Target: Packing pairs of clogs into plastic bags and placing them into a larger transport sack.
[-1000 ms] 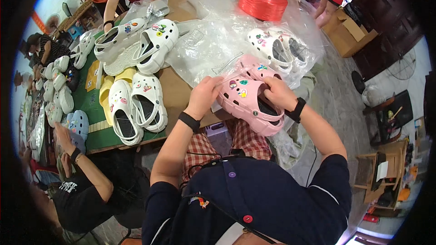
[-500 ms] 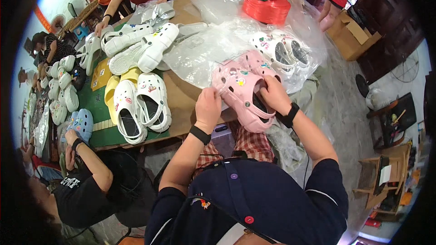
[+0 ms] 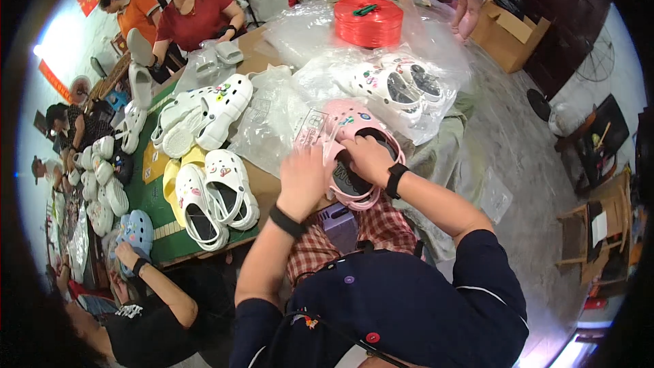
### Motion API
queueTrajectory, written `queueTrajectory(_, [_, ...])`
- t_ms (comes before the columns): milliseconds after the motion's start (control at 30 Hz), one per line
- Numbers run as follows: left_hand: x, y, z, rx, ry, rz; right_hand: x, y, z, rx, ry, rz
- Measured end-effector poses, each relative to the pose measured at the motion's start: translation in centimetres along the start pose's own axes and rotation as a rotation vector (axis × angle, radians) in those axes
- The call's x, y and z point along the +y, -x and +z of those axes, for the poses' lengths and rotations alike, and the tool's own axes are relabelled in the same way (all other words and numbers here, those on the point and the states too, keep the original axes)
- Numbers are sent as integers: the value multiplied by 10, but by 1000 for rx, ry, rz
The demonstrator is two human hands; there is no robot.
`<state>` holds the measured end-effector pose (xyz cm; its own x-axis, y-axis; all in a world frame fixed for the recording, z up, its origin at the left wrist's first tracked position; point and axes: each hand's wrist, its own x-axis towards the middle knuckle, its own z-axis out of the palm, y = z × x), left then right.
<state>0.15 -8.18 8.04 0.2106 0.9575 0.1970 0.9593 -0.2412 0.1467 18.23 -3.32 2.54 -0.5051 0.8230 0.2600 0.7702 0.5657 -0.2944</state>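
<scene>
A pair of pink clogs (image 3: pixel 349 114) with coloured charms is tilted at the near table edge, the heel straps toward me. My right hand (image 3: pixel 368 161) grips them at the foot opening, fingers curled over the rim. To their left, my left hand (image 3: pixel 304 178) is slightly blurred, its fingers closed at the edge of a clear plastic bag (image 3: pixel 310 129). The bag's printed part stands up beside the clogs and partly overlaps them. Just beyond lies a pair of white clogs (image 3: pixel 388 88) with charms, in clear plastic.
White clogs (image 3: pixel 233 194) and yellow clogs (image 3: pixel 172 184) stand left on the green mat (image 3: pixel 146 194). A roll of red plastic twine (image 3: pixel 368 22) sits at the back. Co-workers handle shoes at the left and far side; one holds a blue clog (image 3: pixel 138 232).
The pink clogs have turned more upright, openings toward me. My left hand has come inward with the bag edge, which now overlaps the clogs. Across the table, a co-worker has raised a light-coloured shoe.
</scene>
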Motion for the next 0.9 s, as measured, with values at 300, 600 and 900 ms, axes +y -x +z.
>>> queueTrajectory(300, [8, -190, 51, -407, -19, 165, -17, 1, 12, 37, 27, -17])
queueTrajectory(600, [70, -159, 59, -163, 22, 846, -3, -16, 38, 40, -278, 13])
queueTrajectory(900, [69, -66, 0, 242, 316, 626, 10, -19, 45, 561, -271, -127])
